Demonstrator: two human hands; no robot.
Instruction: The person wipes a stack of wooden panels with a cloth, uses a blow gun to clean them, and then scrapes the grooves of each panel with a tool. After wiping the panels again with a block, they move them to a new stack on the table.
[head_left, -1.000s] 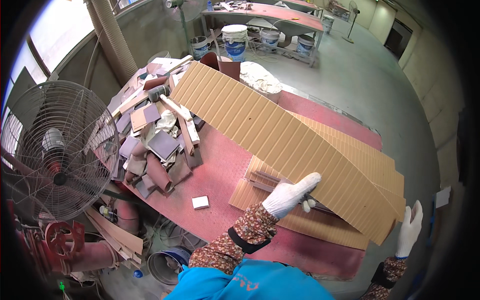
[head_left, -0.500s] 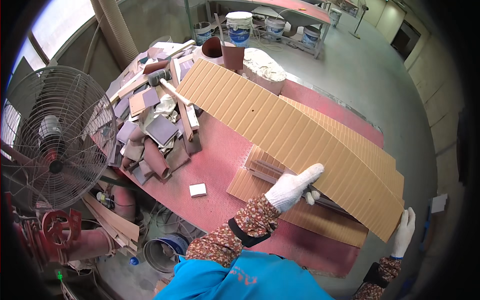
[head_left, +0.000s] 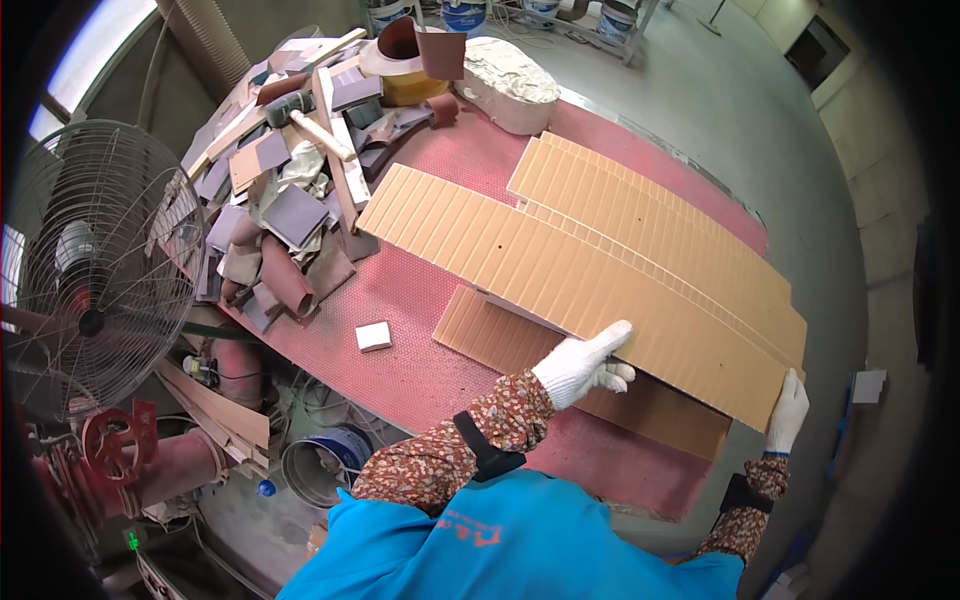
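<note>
A long brown panel with crosswise grooves (head_left: 560, 285) lies slantwise over the table, between both my hands. My left hand (head_left: 585, 368), in a white knitted glove, is closed on its near edge, thumb on top and fingers curled underneath. At the panel's right end, my gloved right hand (head_left: 789, 412) grips the corner; its fingers are partly hidden. Behind the held panel lies another grooved brown panel (head_left: 640, 215), their edges close together. A further brown panel (head_left: 480, 330) shows below the near edge, mostly covered.
A heap of sanding pads and wood strips (head_left: 295, 215) covers the left part of the red table (head_left: 420, 270). A small white block (head_left: 373, 336) lies nearer. Left stands a caged fan (head_left: 95, 290); a bucket (head_left: 325, 465) is on the floor. A white-covered bundle (head_left: 508, 85) sits at the back.
The held panel has come down flatter and nearer, uncovering more of the panel behind it. Both hands have moved with it. The whole view has shifted slightly.
</note>
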